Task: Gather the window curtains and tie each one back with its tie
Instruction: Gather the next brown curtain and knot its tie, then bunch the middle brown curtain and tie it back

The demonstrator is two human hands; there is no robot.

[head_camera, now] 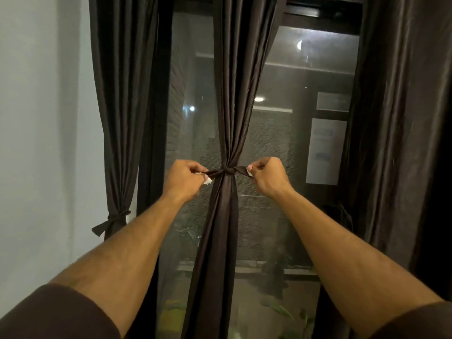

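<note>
The middle dark brown curtain [234, 94] hangs gathered in front of the window, cinched by its matching tie [226, 171], which is knotted around it. My left hand [184, 179] pinches the tie's left end, and my right hand [267, 176] pinches its right end, both pulled outward and level with the knot. The left curtain [117, 106] hangs gathered with its own tie [115, 220] knotted low near the wall. The right curtain [401, 118] hangs loose; no tie on it shows.
A dark-framed window [300, 143] with a mesh screen stands behind the curtains, showing lights and a building outside. A pale wall [36, 143] fills the left side. Plant leaves [288, 311] show beyond the glass at the bottom.
</note>
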